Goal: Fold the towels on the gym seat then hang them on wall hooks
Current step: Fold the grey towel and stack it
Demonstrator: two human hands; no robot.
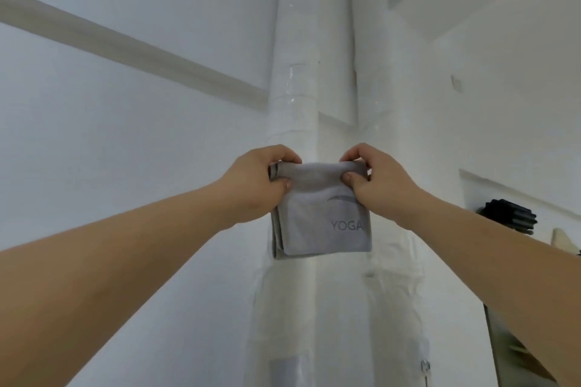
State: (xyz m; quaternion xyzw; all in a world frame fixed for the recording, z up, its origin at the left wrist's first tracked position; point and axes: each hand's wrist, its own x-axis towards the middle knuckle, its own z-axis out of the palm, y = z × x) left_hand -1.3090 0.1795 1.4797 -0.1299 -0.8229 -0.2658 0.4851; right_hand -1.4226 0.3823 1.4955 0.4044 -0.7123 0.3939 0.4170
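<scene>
two bare arms show. the left arm [125, 261] fills the picture from 8 o'clock to the middle, the right arm [471, 245] from 4 o'clock. the left hand [257, 188] and right hand [383, 182] are bare too, with short, plain thumbnails.

Matt grey cloth towel [317, 217]; glossy clear wrap on white pipe [294, 97].

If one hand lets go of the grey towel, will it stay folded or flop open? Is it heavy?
Probably floppy: the towel creases between the left hand and right hand, so a freed corner would likely droop. It seems light, since two pinches carry it. Its loose layers may slide apart.
</scene>
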